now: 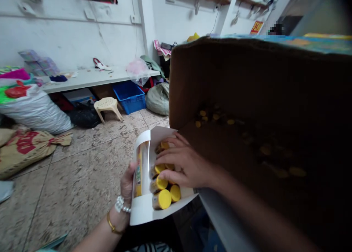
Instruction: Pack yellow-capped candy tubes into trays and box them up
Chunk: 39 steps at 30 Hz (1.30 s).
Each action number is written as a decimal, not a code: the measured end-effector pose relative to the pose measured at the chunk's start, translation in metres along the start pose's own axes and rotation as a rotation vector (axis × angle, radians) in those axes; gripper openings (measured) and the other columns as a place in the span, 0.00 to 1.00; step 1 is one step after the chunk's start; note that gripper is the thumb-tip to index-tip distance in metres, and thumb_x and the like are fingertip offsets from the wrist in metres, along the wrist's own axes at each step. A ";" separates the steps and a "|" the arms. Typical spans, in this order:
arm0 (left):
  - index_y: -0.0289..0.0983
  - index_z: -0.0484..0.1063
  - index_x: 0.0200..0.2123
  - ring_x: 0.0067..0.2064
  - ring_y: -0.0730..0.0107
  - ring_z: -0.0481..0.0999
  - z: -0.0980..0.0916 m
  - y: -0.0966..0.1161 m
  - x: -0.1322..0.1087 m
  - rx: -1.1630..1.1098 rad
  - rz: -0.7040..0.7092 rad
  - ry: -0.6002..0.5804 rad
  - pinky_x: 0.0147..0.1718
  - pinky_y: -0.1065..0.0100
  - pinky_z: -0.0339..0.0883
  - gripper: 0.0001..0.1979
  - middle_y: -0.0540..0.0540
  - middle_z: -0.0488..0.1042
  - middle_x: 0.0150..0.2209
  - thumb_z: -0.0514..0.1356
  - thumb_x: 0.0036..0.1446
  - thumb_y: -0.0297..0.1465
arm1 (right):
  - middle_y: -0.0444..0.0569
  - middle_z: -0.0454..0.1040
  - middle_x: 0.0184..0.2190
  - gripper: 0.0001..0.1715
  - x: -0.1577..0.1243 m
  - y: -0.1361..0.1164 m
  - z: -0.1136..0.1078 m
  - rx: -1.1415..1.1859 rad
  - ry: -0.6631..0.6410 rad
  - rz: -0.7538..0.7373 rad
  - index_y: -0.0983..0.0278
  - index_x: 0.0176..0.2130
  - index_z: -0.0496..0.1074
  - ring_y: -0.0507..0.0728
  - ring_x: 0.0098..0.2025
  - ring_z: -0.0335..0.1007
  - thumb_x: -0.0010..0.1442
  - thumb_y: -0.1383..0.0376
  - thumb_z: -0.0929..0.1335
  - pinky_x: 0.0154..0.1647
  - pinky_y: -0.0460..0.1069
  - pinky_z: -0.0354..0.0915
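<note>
Inside a crowded workroom, a speckled tile floor (82,197) runs back past a white wall (71,35), a long white shelf (93,77), a stuffed woven sack (35,112), a blue plastic crate (129,98) and a low beige plastic stool (107,106). At right, a large open cardboard box (247,83) dominates the view, with yellow discs (230,121) showing dimly in its shadowed interior.

Just in front of the box, a person holds an open white carton (140,211), its long axis running from near the person's body out toward the box. Yellow-capped bottles (161,199) lie packed side by side along that axis, caps turned up toward the camera. They sit directly beneath the right hand (187,164), the nearer hand, which reaches in from the right across the carton's opening. Its fingers (172,151) are spread and loosely curved over the bottles, resting on them rather than clenched around any one. The left hand (127,182) supports the carton from behind, its fingers hidden, so their grip cannot be told. A pearl bracelet (121,204) and a gold bangle (111,224) circle the left wrist.
</note>
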State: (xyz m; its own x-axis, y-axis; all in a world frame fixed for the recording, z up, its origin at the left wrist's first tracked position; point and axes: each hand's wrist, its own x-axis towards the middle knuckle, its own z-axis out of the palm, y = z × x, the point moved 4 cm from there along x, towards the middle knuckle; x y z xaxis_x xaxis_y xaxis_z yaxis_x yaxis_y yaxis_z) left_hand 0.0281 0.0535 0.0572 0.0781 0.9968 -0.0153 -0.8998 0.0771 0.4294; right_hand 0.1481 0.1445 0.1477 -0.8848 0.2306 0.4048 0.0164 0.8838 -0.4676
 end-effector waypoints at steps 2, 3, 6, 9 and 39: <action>0.42 0.76 0.52 0.59 0.46 0.73 -0.003 0.002 -0.001 -0.010 -0.005 -0.051 0.61 0.50 0.62 0.22 0.43 0.79 0.51 0.61 0.58 0.45 | 0.43 0.81 0.35 0.08 -0.003 0.008 -0.016 0.048 0.119 0.008 0.59 0.32 0.78 0.59 0.56 0.69 0.61 0.60 0.71 0.68 0.60 0.49; 0.42 0.76 0.51 0.59 0.47 0.73 -0.005 0.003 -0.001 -0.014 -0.017 -0.087 0.61 0.50 0.62 0.21 0.43 0.79 0.51 0.60 0.60 0.45 | 0.44 0.81 0.35 0.10 -0.004 0.017 -0.026 0.043 0.201 0.046 0.60 0.31 0.77 0.57 0.52 0.72 0.63 0.61 0.69 0.64 0.58 0.56; 0.40 0.74 0.54 0.60 0.46 0.72 -0.007 0.007 0.000 -0.017 -0.064 -0.172 0.61 0.50 0.62 0.23 0.40 0.78 0.53 0.59 0.60 0.45 | 0.50 0.79 0.41 0.10 -0.009 0.068 -0.050 -0.209 0.307 0.315 0.62 0.37 0.78 0.56 0.47 0.74 0.64 0.64 0.66 0.52 0.53 0.66; 0.38 0.66 0.62 0.58 0.44 0.74 0.001 0.018 -0.002 -0.003 -0.075 -0.140 0.59 0.49 0.64 0.34 0.37 0.77 0.54 0.63 0.55 0.46 | 0.56 0.77 0.44 0.12 -0.012 0.129 -0.056 -0.486 0.129 0.583 0.63 0.42 0.78 0.60 0.45 0.74 0.58 0.68 0.68 0.46 0.55 0.66; 0.36 0.67 0.60 0.53 0.46 0.78 0.000 0.017 -0.038 -0.022 -0.020 -0.165 0.57 0.47 0.66 0.30 0.34 0.79 0.50 0.59 0.59 0.47 | 0.72 0.70 0.52 0.27 -0.006 0.170 -0.076 -0.495 0.317 0.764 0.71 0.54 0.70 0.72 0.57 0.65 0.64 0.55 0.64 0.53 0.64 0.58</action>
State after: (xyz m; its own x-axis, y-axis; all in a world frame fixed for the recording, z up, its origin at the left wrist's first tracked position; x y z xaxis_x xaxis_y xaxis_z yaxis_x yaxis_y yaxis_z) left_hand 0.0099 0.0173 0.0653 0.1642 0.9784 0.1258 -0.9065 0.0994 0.4103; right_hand 0.1915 0.3242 0.1251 -0.3881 0.8500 0.3562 0.7946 0.5044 -0.3379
